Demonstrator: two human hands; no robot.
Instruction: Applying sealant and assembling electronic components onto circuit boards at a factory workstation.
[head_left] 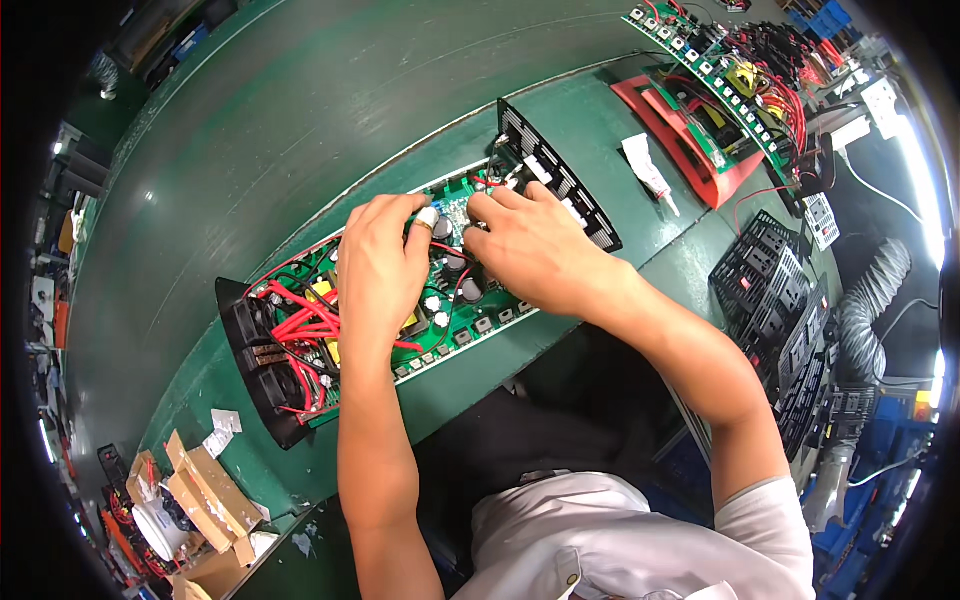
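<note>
A long green circuit board (462, 338) lies on the bench, with capacitors, yellow-wrapped parts and thick red wires (305, 325). A black end panel with two fans (272, 385) stands at its left end, and a slotted black panel (560, 170) at its right end. My left hand (380, 255) rests over the middle of the board, its fingers bent and the thumb, with a whitish wrap, near the index finger. Close beside it, my right hand (540, 245) has its fingers curled down at the board's far half. Whatever lies between the fingertips is hidden.
A white tube (650, 170) lies at the right, near a red holder (700, 150) and another wired board (720, 85). Black socket panels (770, 290) are stacked at far right, by a flexible duct (865, 310). An opened cardboard box (210, 490) stands lower left.
</note>
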